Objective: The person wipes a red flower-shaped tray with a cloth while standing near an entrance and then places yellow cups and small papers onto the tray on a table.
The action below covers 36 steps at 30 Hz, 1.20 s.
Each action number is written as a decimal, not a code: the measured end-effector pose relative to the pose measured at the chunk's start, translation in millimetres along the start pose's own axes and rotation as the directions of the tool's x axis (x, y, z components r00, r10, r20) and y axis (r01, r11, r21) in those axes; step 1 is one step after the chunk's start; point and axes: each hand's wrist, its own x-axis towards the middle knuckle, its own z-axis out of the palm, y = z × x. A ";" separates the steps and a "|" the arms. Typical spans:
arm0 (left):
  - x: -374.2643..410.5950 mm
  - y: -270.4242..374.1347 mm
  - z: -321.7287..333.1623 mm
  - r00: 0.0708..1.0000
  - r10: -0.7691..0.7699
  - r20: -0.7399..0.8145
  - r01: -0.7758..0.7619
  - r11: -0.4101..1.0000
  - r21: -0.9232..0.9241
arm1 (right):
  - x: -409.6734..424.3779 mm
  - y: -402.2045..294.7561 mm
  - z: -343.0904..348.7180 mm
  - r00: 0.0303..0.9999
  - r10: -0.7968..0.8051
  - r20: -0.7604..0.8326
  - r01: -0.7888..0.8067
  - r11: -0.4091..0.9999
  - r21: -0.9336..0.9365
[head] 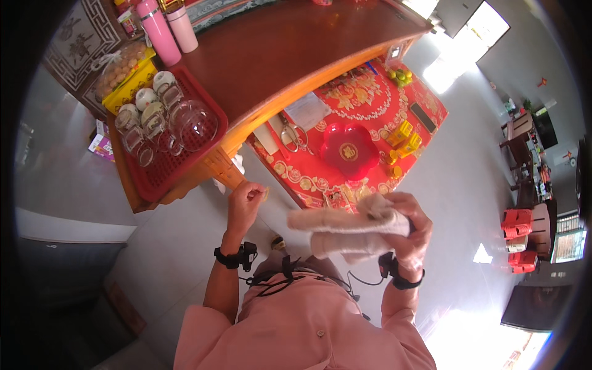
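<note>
My right hand (409,226) holds a folded light-coloured cloth (347,226), blurred, in front of my body near the low table's edge. Left of it, my left hand (245,201) pinches a small yellowish ring-like item (266,194), too small to name surely. Beyond my hands stands a low table with a red floral tablecloth (296,173). On it lie a red flower-shaped tray (360,162), a pair of scissors (292,134), a sheet of paper (307,111), small yellow boxes (409,145) and a dark phone (423,117).
A long wooden counter (259,60) runs above the low table. Its left end bears a red plastic tray (185,169) with glass cups and a glass pot (194,125), beside pink bottles (159,32) and a yellow bag (132,88). Red stools (518,226) stand far right.
</note>
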 end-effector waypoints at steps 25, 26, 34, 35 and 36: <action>-76.6 4.3 -10.8 0.942 -0.299 -0.151 0.290 0.954 -0.081 | 124.5 253.5 147.5 0.883 0.032 0.468 0.392 0.496 -0.774; -73.5 2.7 -11.9 0.943 -0.306 -0.129 0.296 0.951 -0.091 | 123.2 245.1 143.2 0.887 0.019 0.460 0.377 0.546 -0.748; -44.3 -34.7 -9.3 0.949 -0.309 0.058 0.314 0.936 -0.159 | 66.3 174.0 17.6 0.980 0.060 0.188 0.104 0.653 -0.750; -39.5 -38.4 -6.0 0.946 -0.313 0.086 0.323 0.934 -0.154 | 57.9 175.0 -2.5 0.993 0.073 0.097 0.029 0.638 -0.770; -37.1 -40.6 -0.5 0.927 -0.361 0.106 0.373 0.917 -0.139 | 47.5 176.2 -25.1 0.988 0.151 0.021 -0.066 0.550 -0.833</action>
